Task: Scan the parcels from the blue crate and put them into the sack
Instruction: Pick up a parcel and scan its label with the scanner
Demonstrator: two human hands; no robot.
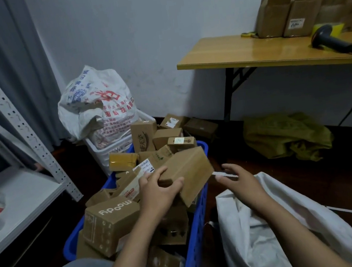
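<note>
Dim room with a white wall and dark floor is being viewed from a seated position. A brown cardboard parcel (188, 167) is being gripped by the left hand (158, 193): the fingers (153, 175) are being curled over its top edge and the thumb is being pressed along its near face, so the parcel is being held tilted above the blue crate (198, 223). Below and behind those fingers the crate is being kept heaped with further boxes, among them one printed "moody" (113, 223) to the left of the wrist and a yellow-taped parcel (122, 161) beyond the fingertips. The right hand (241, 183) is being held just beside the parcel's right end, apart from it, with its fingers loosely spread and nothing being grasped. Directly under and to the right of that hand the white sack (236, 236) is being left slumped on the floor. Well beyond the right fingertips, a black handheld scanner (329, 39) is being left lying on a wooden table (238, 52), with opened cartons (289, 15) standing behind it. A crumpled green sack (286, 135) is being left on the floor under the table. Beyond the left fingertips a printed bag (98, 103) is being held in a white basket (108, 150); farther left a white metal rack (23, 196) is being seen.
</note>
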